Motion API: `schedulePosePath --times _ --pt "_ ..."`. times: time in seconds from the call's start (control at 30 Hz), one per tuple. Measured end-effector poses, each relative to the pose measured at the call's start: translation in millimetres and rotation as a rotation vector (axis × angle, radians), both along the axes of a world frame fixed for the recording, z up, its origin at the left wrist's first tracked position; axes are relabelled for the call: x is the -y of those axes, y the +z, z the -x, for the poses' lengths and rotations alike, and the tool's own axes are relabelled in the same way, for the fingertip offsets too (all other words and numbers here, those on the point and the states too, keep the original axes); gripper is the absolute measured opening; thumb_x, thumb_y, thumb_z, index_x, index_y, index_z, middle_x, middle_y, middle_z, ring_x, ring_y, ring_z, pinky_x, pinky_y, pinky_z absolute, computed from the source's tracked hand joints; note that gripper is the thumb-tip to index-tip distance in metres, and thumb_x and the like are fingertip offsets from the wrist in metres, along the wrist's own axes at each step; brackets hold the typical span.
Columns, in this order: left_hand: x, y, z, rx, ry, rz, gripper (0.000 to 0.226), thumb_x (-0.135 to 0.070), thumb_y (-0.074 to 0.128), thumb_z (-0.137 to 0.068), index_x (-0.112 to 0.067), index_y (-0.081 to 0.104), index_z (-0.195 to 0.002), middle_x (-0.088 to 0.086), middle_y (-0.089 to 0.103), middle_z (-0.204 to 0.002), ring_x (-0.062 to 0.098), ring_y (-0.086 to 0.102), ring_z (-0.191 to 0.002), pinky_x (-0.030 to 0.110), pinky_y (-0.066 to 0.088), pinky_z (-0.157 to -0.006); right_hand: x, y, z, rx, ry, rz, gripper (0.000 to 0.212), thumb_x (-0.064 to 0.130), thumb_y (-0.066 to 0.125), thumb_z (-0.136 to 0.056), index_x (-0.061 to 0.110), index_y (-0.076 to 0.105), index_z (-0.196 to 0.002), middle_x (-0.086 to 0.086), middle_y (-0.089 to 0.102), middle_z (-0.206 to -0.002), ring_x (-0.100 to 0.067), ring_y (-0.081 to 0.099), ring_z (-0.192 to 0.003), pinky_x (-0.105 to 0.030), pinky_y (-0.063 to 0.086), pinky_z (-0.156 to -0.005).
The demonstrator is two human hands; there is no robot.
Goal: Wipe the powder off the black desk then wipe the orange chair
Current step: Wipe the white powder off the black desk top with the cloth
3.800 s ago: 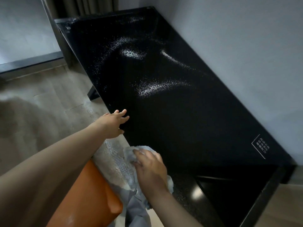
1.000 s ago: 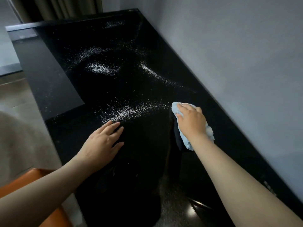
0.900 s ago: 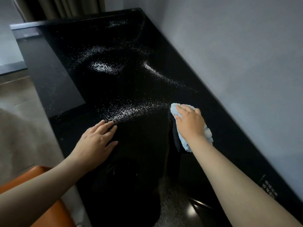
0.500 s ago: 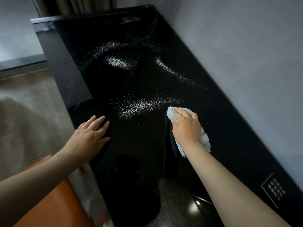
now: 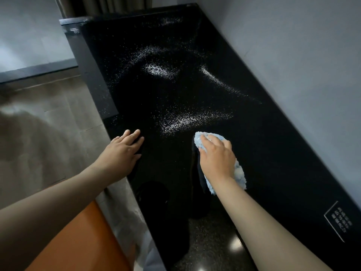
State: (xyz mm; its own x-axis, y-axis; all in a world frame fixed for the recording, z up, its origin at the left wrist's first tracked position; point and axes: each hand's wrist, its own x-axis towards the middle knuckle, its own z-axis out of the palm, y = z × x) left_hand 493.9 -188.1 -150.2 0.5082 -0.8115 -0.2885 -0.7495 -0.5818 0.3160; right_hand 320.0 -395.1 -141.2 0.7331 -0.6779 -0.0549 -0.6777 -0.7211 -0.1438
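White powder (image 5: 187, 120) is lying in grainy streaks across the glossy black desk (image 5: 273, 153), just beyond a fluffy blue cloth (image 5: 239, 173). The right hand (image 5: 216, 159) is pressing the cloth down, fingers curled over it. The left hand (image 5: 121, 153) is resting flat near the desk's edge, fingers straight and together. A smooth orange chair (image 5: 78, 241) is sitting below.

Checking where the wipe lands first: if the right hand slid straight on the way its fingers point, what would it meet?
Most likely the nearest streak of white powder on the glossy black desk, just ahead of the fluffy light blue cloth under the right hand.
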Motion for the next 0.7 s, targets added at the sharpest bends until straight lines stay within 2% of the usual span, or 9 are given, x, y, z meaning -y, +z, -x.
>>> schedulePosePath --times 0.17,0.33,0.53,0.7 --pt "-0.8 1.8 -2.6 -0.042 -0.012 -0.016 0.058 -0.028 0.044 -0.1 -0.02 0.02 -0.152 -0.001 0.005 -0.162 0.025 0.003 -0.149 0.037 0.011 -0.12 -39.6 1.5 -5.6 0.015 0.045 -0.018 0.04 0.027 0.053 -0.096 0.024 0.054 -0.136 0.005 0.057 -0.134 -0.027 0.046 -0.112 -0.036 0.045 -0.09" --pt "-4.7 4.6 -9.4 -0.055 -0.058 -0.035 0.058 -0.026 0.043 -0.101 -0.02 0.019 -0.153 -0.002 0.003 -0.162 0.023 0.002 -0.149 0.035 0.013 -0.12 -84.0 -4.4 -10.8 0.083 0.079 0.011 0.04 0.025 0.071 -0.081 0.024 0.066 -0.121 0.004 0.066 -0.118 -0.027 0.055 -0.094 -0.037 0.054 -0.074" --pt "-7.4 11.3 -17.3 -0.105 -0.078 -0.044 0.055 -0.023 0.04 -0.102 -0.021 0.021 -0.153 -0.005 0.004 -0.162 0.017 0.003 -0.149 0.035 0.019 -0.119 -124.5 -5.5 -12.5 0.113 0.109 0.051 0.045 0.025 0.08 -0.072 0.023 0.069 -0.115 0.004 0.068 -0.112 -0.024 0.058 -0.085 -0.032 0.052 -0.065" --pt "-18.0 18.6 -21.0 -0.112 -0.022 0.012 0.052 -0.024 0.042 -0.101 -0.016 0.027 -0.151 -0.004 0.014 -0.161 0.015 0.015 -0.147 0.029 0.02 -0.116 -146.9 -2.7 -13.4 0.107 0.097 0.039 0.045 0.023 0.079 -0.073 0.021 0.069 -0.117 0.003 0.068 -0.111 -0.023 0.059 -0.087 -0.031 0.052 -0.065"
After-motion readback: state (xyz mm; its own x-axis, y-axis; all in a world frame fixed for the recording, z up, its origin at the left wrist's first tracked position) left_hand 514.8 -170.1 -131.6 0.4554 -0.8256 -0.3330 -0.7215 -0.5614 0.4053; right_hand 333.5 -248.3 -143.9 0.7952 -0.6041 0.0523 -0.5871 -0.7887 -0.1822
